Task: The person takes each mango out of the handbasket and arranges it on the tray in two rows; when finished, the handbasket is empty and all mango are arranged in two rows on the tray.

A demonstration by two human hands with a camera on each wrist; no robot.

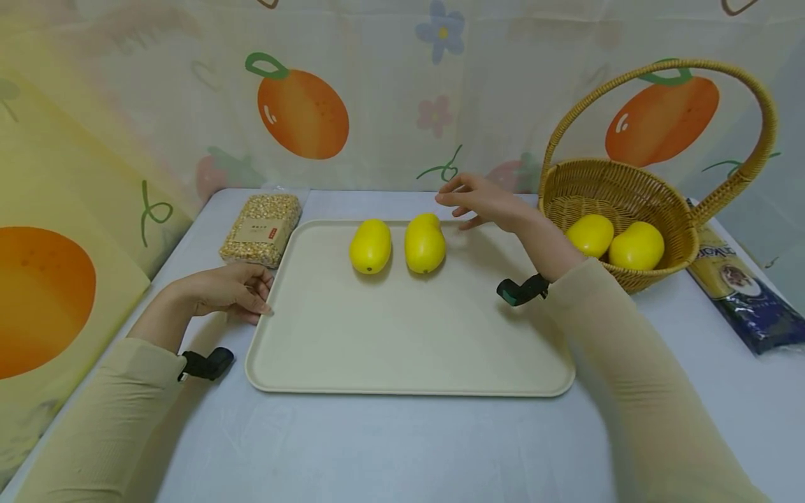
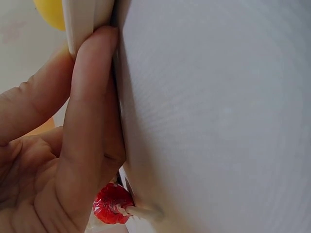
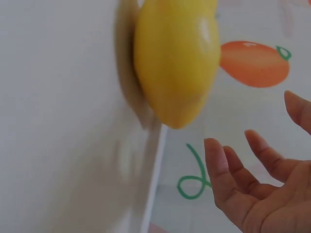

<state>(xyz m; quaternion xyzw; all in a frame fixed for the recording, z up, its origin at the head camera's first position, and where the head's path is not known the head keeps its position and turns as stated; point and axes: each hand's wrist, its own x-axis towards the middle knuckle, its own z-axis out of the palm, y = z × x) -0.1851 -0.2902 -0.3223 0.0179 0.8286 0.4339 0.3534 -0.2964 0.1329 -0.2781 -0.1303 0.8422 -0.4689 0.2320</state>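
Observation:
My left hand [image 1: 233, 290] pinches the left rim of a cream tray [image 1: 402, 349], thumb above and fingers beneath, as the left wrist view shows. On the tray's back half lie two smooth yellow mango-shaped fruits, a left one [image 1: 370, 246] and a right one [image 1: 425, 244], side by side with a narrow gap. My right hand [image 1: 481, 201] hovers over the tray's back edge, just right of the right fruit. Its fingers are spread and loosely bent with nothing between them. In the right wrist view a yellow fruit [image 3: 177, 63] appears beyond the fingertips.
A wicker basket [image 1: 616, 178] with a tall handle stands at the back right, holding two more yellow fruits [image 1: 636, 246]. Beside it lies a blue and gold packet [image 1: 748, 293]. A clear bag of grains [image 1: 260, 227] sits behind my left hand. A red-wrapped lollipop [image 2: 112, 204] shows near that hand.

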